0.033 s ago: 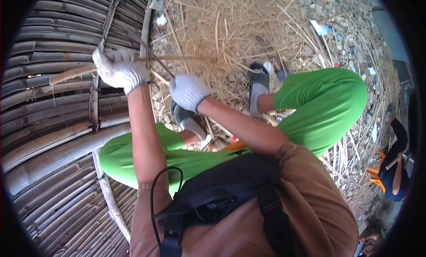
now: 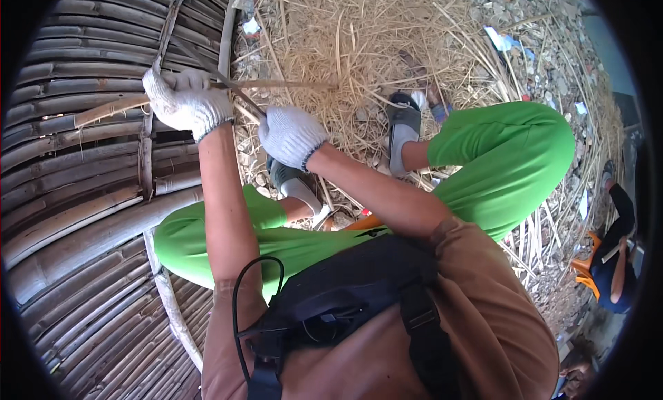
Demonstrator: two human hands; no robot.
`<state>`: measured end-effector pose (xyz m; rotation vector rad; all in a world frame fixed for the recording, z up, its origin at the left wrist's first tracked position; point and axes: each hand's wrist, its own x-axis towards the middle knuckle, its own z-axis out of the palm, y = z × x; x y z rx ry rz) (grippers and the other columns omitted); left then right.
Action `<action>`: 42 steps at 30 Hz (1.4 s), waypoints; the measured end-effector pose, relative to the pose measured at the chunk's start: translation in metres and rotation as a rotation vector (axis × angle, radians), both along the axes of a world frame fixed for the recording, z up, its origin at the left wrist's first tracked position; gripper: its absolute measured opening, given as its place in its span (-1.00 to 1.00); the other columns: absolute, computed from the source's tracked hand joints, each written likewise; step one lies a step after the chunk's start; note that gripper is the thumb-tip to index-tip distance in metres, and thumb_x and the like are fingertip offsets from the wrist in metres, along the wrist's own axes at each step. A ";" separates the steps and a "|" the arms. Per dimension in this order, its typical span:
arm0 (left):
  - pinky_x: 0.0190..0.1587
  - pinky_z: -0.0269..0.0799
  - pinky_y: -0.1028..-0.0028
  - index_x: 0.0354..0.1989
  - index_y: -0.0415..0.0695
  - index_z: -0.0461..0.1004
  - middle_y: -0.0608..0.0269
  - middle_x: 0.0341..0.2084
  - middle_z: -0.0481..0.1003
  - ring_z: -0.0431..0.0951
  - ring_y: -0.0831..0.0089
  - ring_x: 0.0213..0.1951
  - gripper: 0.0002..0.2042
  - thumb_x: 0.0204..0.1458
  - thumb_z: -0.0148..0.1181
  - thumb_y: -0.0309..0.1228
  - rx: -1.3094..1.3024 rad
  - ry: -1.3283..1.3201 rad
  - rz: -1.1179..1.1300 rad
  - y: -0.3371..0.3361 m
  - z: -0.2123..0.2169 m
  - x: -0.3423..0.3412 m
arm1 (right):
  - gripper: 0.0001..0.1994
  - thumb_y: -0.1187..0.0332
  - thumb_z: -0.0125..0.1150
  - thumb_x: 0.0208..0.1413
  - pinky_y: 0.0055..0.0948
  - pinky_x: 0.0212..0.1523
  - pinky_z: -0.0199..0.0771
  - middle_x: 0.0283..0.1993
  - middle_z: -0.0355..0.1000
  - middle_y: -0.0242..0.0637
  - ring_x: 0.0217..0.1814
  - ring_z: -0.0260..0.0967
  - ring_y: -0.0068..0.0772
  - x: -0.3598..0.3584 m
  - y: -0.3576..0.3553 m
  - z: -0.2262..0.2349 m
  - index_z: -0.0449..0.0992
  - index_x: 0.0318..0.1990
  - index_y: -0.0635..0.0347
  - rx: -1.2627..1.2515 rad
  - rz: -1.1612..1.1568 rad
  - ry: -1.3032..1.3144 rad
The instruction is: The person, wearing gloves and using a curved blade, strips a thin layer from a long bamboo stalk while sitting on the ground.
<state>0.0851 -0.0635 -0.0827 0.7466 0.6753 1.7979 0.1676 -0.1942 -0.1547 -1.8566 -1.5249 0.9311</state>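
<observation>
My left hand point(image 2: 186, 104), in a white knitted glove, is closed around a split bamboo strip point(image 2: 110, 112). One end of the strip sticks out to the left over the bamboo wall, and the other reaches right above the shavings. My right hand point(image 2: 293, 136), gloved alike, grips a long dark-bladed knife point(image 2: 246, 99); its handle is hidden in the fist. The blade slants up and left from that fist and crosses the strip just right of my left hand. Whether the edge touches the strip, I cannot tell.
A bamboo-slat wall point(image 2: 76, 182) stands close on my left. Pale shavings point(image 2: 359, 44) cover the ground ahead, with stones and litter to the right. My legs in green trousers point(image 2: 504, 165) are bent wide. Another person point(image 2: 619, 279) sits at the far right by an orange chair point(image 2: 585, 279).
The knife blade has shifted up and left, with more of it showing beyond the strip. My right hand has moved slightly up and left. My left hand stays nearly still.
</observation>
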 end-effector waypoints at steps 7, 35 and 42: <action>-0.68 -0.21 0.45 -0.55 0.08 0.13 0.54 -0.76 -0.02 -0.05 0.62 -0.75 -0.55 0.15 0.36 -0.17 0.047 0.021 0.002 -0.013 0.001 0.041 | -0.67 0.20 0.12 0.21 -0.03 -0.01 0.69 -0.10 0.68 0.04 -0.08 0.68 0.11 0.075 -0.020 -0.171 0.75 -0.17 0.19 -0.196 0.230 -0.419; -0.65 -0.10 0.42 -0.53 0.03 0.21 0.52 -0.75 0.05 -0.04 0.61 -0.72 -0.62 0.22 0.29 -0.23 0.005 0.098 0.125 -0.013 0.006 0.047 | -0.61 0.18 0.04 0.25 -0.02 0.01 0.68 -0.16 0.65 0.19 -0.09 0.66 0.17 0.055 -0.018 -0.139 0.73 -0.15 0.29 -0.208 0.028 -0.095; -0.03 0.42 0.18 -0.44 -0.07 0.46 0.24 -0.37 0.48 0.47 0.26 -0.20 -0.54 0.31 0.23 0.08 0.226 0.232 -0.492 0.020 0.005 0.020 | -0.47 0.16 -0.14 0.38 -0.03 -0.29 0.71 -0.49 0.59 0.15 -0.45 0.66 0.05 0.076 0.012 -0.103 0.62 -0.33 0.49 -0.369 -0.130 0.359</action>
